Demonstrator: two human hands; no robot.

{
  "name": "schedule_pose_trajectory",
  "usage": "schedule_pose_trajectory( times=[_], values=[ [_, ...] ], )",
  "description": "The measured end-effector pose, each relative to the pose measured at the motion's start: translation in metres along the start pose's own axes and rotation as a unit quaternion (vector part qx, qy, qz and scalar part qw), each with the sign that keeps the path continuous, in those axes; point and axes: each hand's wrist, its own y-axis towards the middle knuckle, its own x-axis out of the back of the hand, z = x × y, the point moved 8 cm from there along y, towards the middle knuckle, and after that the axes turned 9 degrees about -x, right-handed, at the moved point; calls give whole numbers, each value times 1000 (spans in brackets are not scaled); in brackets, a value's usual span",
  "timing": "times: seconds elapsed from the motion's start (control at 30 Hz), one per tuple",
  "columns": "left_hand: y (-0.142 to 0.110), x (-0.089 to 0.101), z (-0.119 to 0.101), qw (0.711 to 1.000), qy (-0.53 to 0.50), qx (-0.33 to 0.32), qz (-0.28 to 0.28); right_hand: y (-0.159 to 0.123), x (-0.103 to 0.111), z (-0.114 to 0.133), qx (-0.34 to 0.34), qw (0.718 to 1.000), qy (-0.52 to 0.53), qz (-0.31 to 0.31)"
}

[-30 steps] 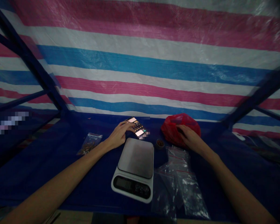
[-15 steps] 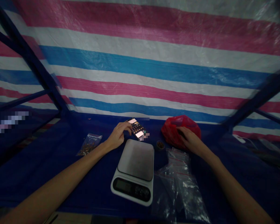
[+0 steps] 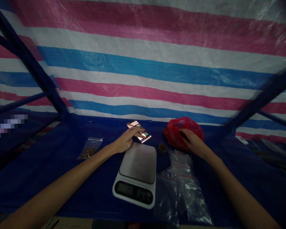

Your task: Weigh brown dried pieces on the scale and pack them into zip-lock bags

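Observation:
My left hand [image 3: 125, 141] reaches over a smartphone [image 3: 134, 124] with a lit screen, its index finger stretched out at the glass; the hand holds nothing. My right hand [image 3: 191, 139] is at the near side of a crumpled red plastic bag [image 3: 175, 127], fingers curled on its edge; what the bag contains is hidden. Between my arms stands a white kitchen scale [image 3: 138, 165] with a bare metal plate and a dim display. A small round cup [image 3: 162, 148] with brown bits sits between scale and bag.
Clear zip bags [image 3: 188, 187] lie overlapping right of the scale. To the left is a zip bag [image 3: 90, 148] with brownish pieces inside. A striped tarp [image 3: 143, 73] hangs behind the blue table surface [image 3: 90, 187], with blue frame bars [image 3: 38, 70] at both sides.
My left hand has moved right, its fingers now over the phone's lower screen. The display on the phone has changed. My right hand stays at the red bag.

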Motion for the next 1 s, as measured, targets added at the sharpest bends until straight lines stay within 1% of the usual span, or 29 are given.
schedule_pose_trajectory(
  times=[0.1, 0.23, 0.3, 0.37, 0.5, 0.57, 0.67, 0.8, 0.83, 0.9, 1.0],
  values=[
    [6, 1, -3, 1000, -12, 23, -2, 0, -1, 0, 6, 1000, -3, 1],
    [3, 15, 0, 997, 57, 46, -25, 0, -2, -2, 4, 1000, -10, 1],
    [2, 16, 4, 995, 86, 50, -16, 0, -2, -2, 3, 1000, -10, 3],
    [5, 14, 9, 994, 98, 56, -3, 0, -3, -2, 4, 1000, -8, 6],
    [17, 9, 17, 995, 75, 72, 9, 0, -3, -1, 0, 1000, -12, 7],
    [22, 12, 17, 995, 63, 76, -3, 0, -2, 0, 1, 1000, -11, 8],
    [21, 19, 14, 994, 70, 77, -16, 0, -2, 3, 9, 1000, -7, 12],
    [19, 13, 15, 994, 84, 70, 27, 0, 1, 5, 14, 1000, 1, 7],
    [21, 11, 16, 994, 84, 69, 30, 0, 1, 5, 12, 1000, 1, 8],
    [25, 12, 19, 995, 76, 70, 15, 0, 1, 6, 8, 1000, -4, 13],
    [27, 17, 18, 996, 55, 73, -19, 0, 0, 7, 7, 1000, -14, 18]
  ],
)
